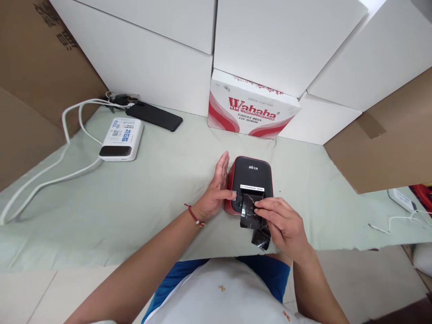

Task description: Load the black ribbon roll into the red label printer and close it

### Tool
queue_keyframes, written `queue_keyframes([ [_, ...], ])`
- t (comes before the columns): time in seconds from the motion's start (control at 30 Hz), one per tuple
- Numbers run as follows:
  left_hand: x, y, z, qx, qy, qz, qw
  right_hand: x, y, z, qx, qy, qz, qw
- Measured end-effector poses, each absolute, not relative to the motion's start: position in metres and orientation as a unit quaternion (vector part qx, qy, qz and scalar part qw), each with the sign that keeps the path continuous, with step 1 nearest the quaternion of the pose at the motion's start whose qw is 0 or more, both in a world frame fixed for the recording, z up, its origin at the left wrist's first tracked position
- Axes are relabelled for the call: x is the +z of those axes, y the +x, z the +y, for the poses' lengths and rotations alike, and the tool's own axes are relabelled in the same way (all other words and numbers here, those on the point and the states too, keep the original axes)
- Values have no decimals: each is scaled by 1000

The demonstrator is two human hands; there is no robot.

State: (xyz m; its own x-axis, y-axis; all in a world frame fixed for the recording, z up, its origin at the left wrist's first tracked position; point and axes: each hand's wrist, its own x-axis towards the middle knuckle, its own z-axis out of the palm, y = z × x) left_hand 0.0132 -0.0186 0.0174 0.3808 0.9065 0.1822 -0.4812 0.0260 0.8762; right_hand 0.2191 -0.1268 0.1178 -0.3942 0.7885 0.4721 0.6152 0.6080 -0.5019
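The pale green cloth-covered table (175, 180) ended at six o'clock, its near edge running just in front of the person's lap. Cloth stretched away at nine o'clock from the small, rounded box-shaped device with a black top and red sides (251, 173), as far as the white rectangular device with a dark display panel (122, 139) near ten o'clock; more spread toward three o'clock. At twelve, the white-and-red printed cardboard Wahaha box (251, 108) stood against a wall of white boxes (259, 40).

The black-topped device sat upright on the table, its long axis roughly from twelve to six, the lettering nearer twelve. From its slot, glossy black film (249, 213) came out toward six o'clock, and another flap of film (261, 238) showed at five.

The left hand (216, 189) lay at the device's nine o'clock side, fingers straight and close together along the red side, thumb spread over a grey button at eight. The right hand (285, 220) came in from four, fingers narrow and bunched, tips touching the film; its thumb tip was hidden, so whether it pinched could not be told.
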Motion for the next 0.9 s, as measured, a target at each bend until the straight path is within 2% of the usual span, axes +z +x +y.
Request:
queue_keyframes([
  [0.27, 15, 9, -18, 484, 456, 235, 709, 120, 226, -122, 127, -413, -839, 331],
  [0.37, 12, 12, -16, 487, 466, 229, 702, 130, 226, -100, 142, -468, -820, 297],
  [0.43, 8, 14, -14, 486, 481, 223, 695, 138, 222, -77, 136, -534, -806, 218],
  [0.6, 2, 18, -8, 493, 487, 230, 683, 149, 197, -23, 85, -604, -786, -101],
  [0.67, 1, 19, -7, 493, 489, 239, 679, 148, 186, -12, 81, -592, -786, -159],
  [0.8, 2, 20, -8, 496, 497, 236, 672, 149, 178, -12, 68, -604, -777, -163],
  [0.9, 2, 21, -8, 501, 491, 229, 675, 165, 193, -33, 56, -628, -771, -90],
])
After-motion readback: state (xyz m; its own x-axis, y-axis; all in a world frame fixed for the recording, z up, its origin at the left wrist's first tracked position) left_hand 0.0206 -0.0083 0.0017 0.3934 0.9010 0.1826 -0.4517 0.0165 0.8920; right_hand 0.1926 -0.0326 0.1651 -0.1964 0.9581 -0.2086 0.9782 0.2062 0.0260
